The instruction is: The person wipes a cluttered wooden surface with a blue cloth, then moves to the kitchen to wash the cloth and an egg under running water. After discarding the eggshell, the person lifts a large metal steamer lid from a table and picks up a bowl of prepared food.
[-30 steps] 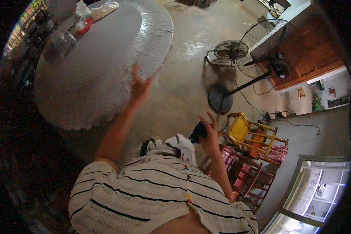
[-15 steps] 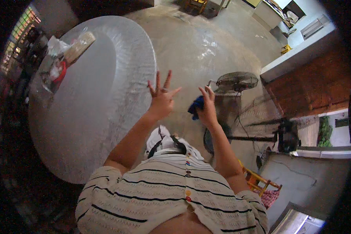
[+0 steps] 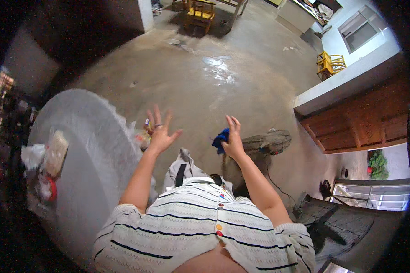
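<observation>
My left hand (image 3: 160,138) is raised with its fingers spread and nothing in it. It hovers near the edge of a round table (image 3: 109,136) covered in a shiny clear sheet. Just beside that hand, a small colourful thing (image 3: 143,138) shows, too blurred to name. My right hand (image 3: 234,144) grips a crumpled dark blue cloth (image 3: 220,140) between thumb and palm, its other fingers pointing up. Beyond the right wrist stands a fan (image 3: 271,141) with a round wire cage.
On the table lie a pale long package (image 3: 57,154), a white plastic bag (image 3: 33,156) and a red round container (image 3: 51,187). A yellow chair (image 3: 200,15) stands far ahead, and yellow stools (image 3: 329,65) by the right wall. Brown wooden panels (image 3: 360,113) run along the right.
The view has shifted, and the table now sits lower and further left. My left hand stays spread, and the right still holds the blue cloth. More floor and chairs have come into sight ahead.
</observation>
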